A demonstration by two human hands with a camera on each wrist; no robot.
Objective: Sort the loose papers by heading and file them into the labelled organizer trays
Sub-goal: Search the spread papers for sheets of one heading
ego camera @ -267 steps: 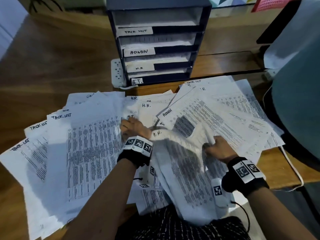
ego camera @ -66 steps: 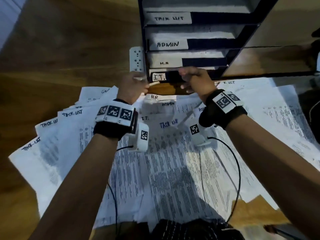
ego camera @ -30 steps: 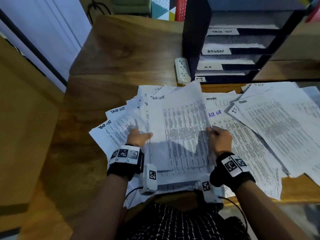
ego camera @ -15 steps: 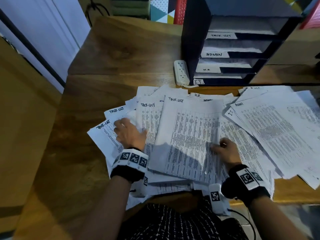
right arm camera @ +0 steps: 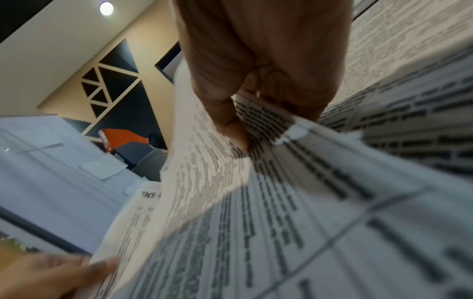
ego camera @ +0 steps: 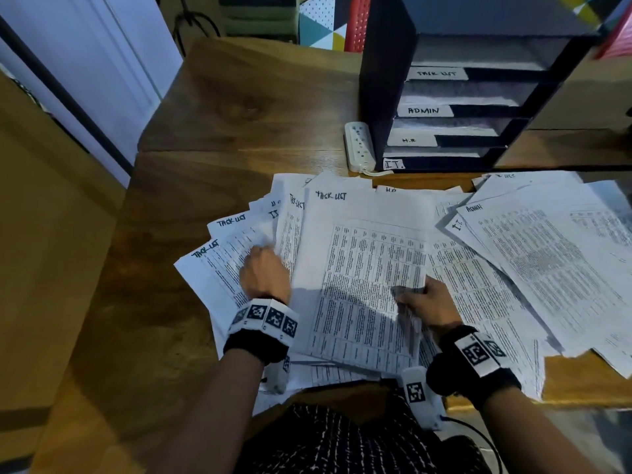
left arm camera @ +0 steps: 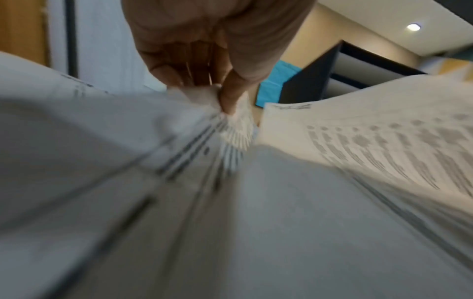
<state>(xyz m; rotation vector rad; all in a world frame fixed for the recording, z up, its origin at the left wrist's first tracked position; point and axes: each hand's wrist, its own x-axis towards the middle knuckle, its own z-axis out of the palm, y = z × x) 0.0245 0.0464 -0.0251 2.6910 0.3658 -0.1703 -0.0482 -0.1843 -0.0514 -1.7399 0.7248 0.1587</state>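
Loose printed papers cover the desk, with handwritten headings such as Task List, Admin, H.R. and I.T. A Task List sheet (ego camera: 362,268) lies on top in the middle. My right hand (ego camera: 422,297) pinches its right edge between thumb and fingers (right arm camera: 230,121). My left hand (ego camera: 265,273) sits on the left-hand Task List sheets (ego camera: 222,254), and in the left wrist view its fingertips (left arm camera: 227,101) pinch a bunched bit of paper. The dark organizer (ego camera: 383,97) stands at the back right, its trays labelled Task List (ego camera: 436,74), Admin (ego camera: 423,111), H.R (ego camera: 409,140) and I.T. (ego camera: 393,164).
A white power strip (ego camera: 357,145) lies against the organizer's left side. An Admin sheet (ego camera: 547,261) tops the right-hand pile, which overhangs the desk's near edge. Bare wooden desk (ego camera: 239,131) stretches to the back left, and its left edge drops off beside a white wall.
The Task List sheet that both hands held tilted up a second ago now lies flat on the pile. My left hand has let go of it and shifted onto the left-hand sheets.
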